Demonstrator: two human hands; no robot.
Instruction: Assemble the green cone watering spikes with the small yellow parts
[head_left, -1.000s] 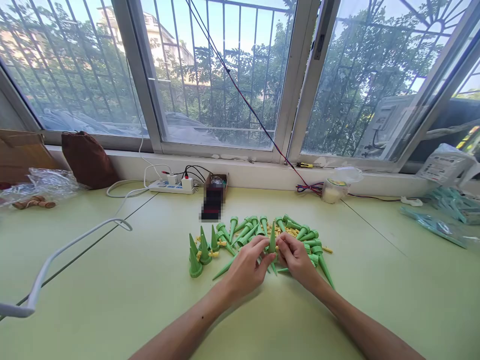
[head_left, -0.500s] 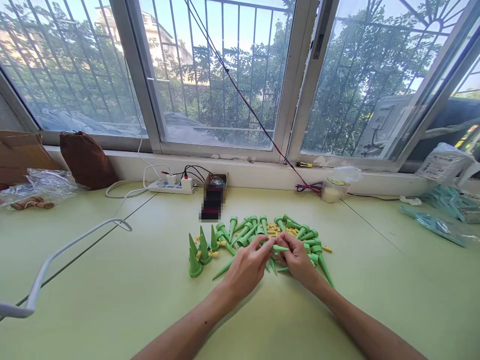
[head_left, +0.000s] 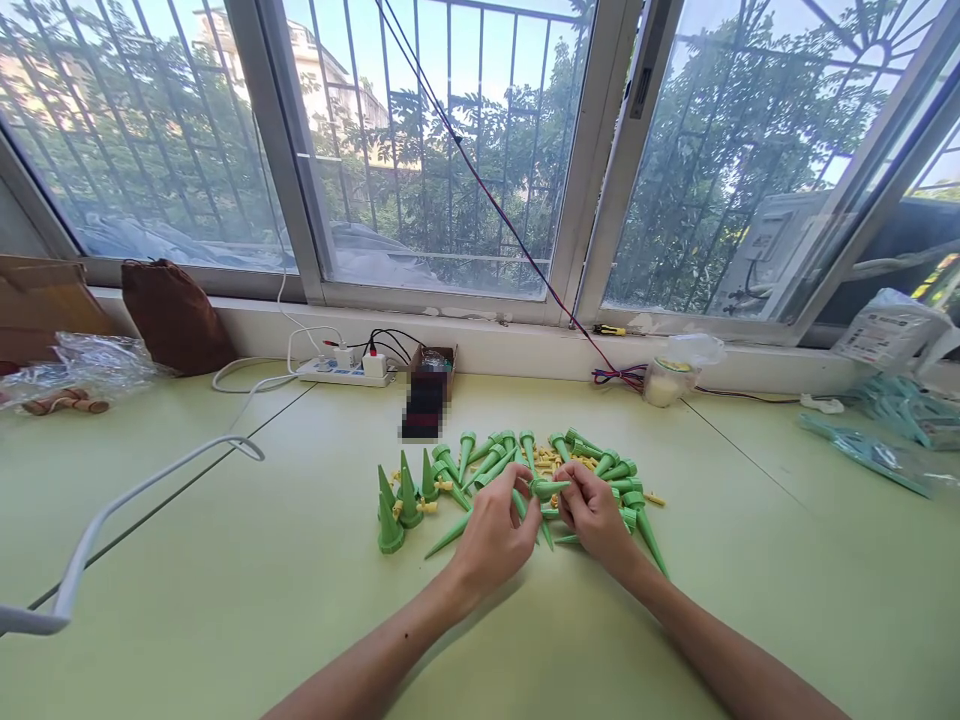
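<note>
A green plant watering spike [head_left: 550,489] is held nearly level by my left hand [head_left: 495,525], whose thumb and fingers curl around its wide capped end. My right hand [head_left: 596,512] is closed in a pinch beside the spike's narrow end; whatever lies between those fingertips is hidden. Beneath and around both hands lies a pile of loose green spikes [head_left: 491,462], mixed with small yellow valve pieces [head_left: 551,456]. To the left, several green spikes [head_left: 407,500] stand upright on their caps, some with a yellow valve [head_left: 427,508] sticking out near the base.
Behind the pile are a small box with a dark blurred object [head_left: 424,405] and a white power strip [head_left: 345,373]. A white cable [head_left: 150,490] arches over the table's left side. A plastic jar [head_left: 670,382] and teal bagged items [head_left: 862,450] are at the right.
The spike has turned a little, and its capped end now shows between my left fingers. My left hand has opened wider around it, while my right hand stays pinched close by.
</note>
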